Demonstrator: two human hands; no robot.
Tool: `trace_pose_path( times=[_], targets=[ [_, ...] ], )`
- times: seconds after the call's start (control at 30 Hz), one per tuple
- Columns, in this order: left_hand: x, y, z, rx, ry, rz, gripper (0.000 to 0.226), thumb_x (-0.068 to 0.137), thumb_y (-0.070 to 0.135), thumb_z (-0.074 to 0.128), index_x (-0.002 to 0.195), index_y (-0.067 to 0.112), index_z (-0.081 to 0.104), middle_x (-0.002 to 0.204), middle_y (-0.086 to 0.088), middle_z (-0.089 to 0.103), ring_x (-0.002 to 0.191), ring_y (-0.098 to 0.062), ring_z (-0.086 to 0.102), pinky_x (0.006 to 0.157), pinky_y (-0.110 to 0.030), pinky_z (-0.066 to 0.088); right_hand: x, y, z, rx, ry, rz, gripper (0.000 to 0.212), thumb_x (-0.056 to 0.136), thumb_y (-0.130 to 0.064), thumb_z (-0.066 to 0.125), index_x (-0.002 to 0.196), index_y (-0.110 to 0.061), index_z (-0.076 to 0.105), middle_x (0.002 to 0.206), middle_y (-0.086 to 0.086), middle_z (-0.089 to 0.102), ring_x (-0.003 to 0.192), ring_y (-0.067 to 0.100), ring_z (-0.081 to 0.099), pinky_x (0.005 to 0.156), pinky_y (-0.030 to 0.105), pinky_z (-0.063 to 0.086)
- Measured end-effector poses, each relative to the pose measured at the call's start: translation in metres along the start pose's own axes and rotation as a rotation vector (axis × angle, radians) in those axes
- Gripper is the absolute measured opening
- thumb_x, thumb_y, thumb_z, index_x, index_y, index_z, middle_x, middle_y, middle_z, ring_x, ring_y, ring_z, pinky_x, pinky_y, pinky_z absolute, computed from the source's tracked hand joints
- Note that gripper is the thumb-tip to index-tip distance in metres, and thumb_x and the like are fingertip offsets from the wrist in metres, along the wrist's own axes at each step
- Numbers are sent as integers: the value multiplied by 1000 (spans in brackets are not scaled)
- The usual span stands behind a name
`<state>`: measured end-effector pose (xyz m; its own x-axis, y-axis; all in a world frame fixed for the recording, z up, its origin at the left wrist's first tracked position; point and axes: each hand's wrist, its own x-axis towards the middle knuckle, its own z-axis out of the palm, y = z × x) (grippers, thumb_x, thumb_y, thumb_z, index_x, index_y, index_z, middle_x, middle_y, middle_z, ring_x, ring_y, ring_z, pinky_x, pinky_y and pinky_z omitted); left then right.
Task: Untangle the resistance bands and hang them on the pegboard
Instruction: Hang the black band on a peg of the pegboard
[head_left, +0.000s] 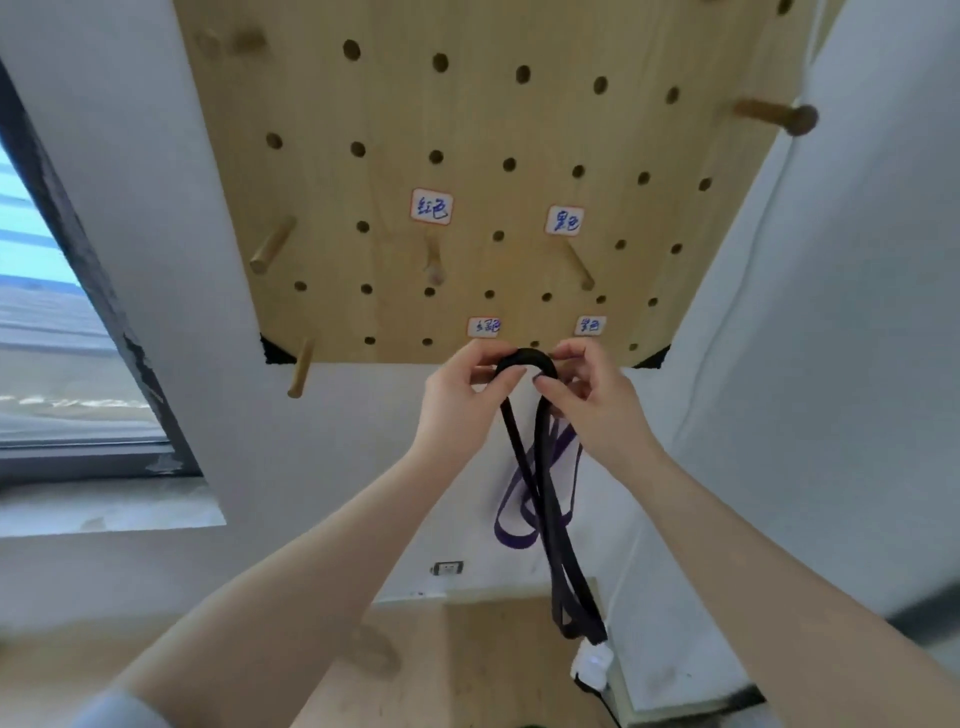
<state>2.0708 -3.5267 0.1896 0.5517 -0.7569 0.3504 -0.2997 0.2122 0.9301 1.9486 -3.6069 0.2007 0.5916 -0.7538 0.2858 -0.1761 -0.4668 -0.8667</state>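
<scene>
Hands meet at frame centre, just below the pegboard (467, 104): left hand (457, 395) and right hand (592, 400) each pinch the top bend of the black band (545, 499), which hangs down. Behind it dangles a purple band (511, 519).

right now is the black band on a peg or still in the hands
In the hands. The black band arches between the left hand and right hand at the pegboard bottom edge; whether a peg sits under it cannot be told.
</scene>
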Motion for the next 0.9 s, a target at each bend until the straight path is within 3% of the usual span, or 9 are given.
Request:
trace_pose_path(
  times=[0.13, 0.2, 0.33, 0.43, 0.57, 0.63, 0.7, 0.83, 0.9],
  targets=[
    [38, 25, 38, 61, -2, 76, 13, 86, 19, 63, 95, 28, 62, 95, 5, 68, 86, -11, 63, 60, -20, 45, 33, 0, -42, 72, 84, -68, 25, 89, -18, 60, 87, -39, 47, 88, -11, 60, 78, 12, 58, 68, 26, 47],
    [56, 32, 53, 113, 31, 102, 14, 87, 19, 61, 97, 29, 59, 103, 3, 65, 89, -9, 63, 68, -18, 49, 54, 1, -56, 66, 118, -121, 24, 89, -17, 59, 86, -38, 48, 88, -11, 59, 79, 13, 58, 72, 28, 49],
    [92, 33, 76, 149, 66, 81, 15, 92, 16, 53, 103, 26, 56, 109, 2, 62, 92, -7, 63, 85, -29, 53, 97, 9, -69, 17, 161, -163, 23, 89, -23, 60, 81, -41, 48, 82, -19, 58, 79, 4, 58, 77, 33, 52],
    [120, 27, 86, 148, 139, 30, 12, 92, 15, 53, 99, 24, 53, 100, 4, 64, 90, -12, 64, 81, -31, 54, 132, 20, -67, 48, 176, -155, 16, 89, -22, 59, 87, -35, 51, 85, -21, 57, 85, 4, 57, 80, 31, 51],
    [148, 15, 88, 225, 157, -54, 10, 92, 14, 53, 92, 23, 49, 95, 4, 62, 84, -8, 60, 67, -17, 47, 166, 36, -56, -24, 169, -132, 6, 90, -25, 57, 96, -25, 54, 86, -20, 55, 83, 4, 55, 69, 16, 42],
    [157, 6, 87, 287, 155, -71, 9, 91, 13, 55, 91, 21, 50, 95, 3, 61, 82, -8, 58, 64, -15, 43, 177, 44, -52, -96, 180, -130, 10, 90, -25, 57, 99, -21, 57, 92, -14, 58, 84, 11, 58, 71, 24, 46],
    [162, -1, 86, 361, 160, -46, 7, 90, 13, 56, 93, 18, 53, 97, 3, 60, 86, -9, 57, 70, -15, 43, 185, 51, -51, -127, 195, -146, 8, 89, -25, 58, 96, -22, 57, 96, -9, 59, 84, 18, 61, 75, 34, 50],
    [169, -13, 86, 590, 212, 83, 10, 88, 18, 58, 97, 14, 60, 101, 1, 56, 96, -15, 48, 81, -25, 37, 192, 58, -53, -255, 203, -227, 9, 89, -24, 57, 96, -21, 59, 97, -5, 61, 86, 16, 58, 70, 25, 45],
    [175, -14, 85, 544, 267, 83, 11, 88, 17, 57, 98, 13, 61, 103, -2, 55, 94, -13, 47, 80, -22, 34, 194, 58, -53, -337, 227, -268, 12, 90, -26, 55, 98, -19, 59, 99, -2, 62, 85, 15, 57, 68, 27, 43]
  ],
)
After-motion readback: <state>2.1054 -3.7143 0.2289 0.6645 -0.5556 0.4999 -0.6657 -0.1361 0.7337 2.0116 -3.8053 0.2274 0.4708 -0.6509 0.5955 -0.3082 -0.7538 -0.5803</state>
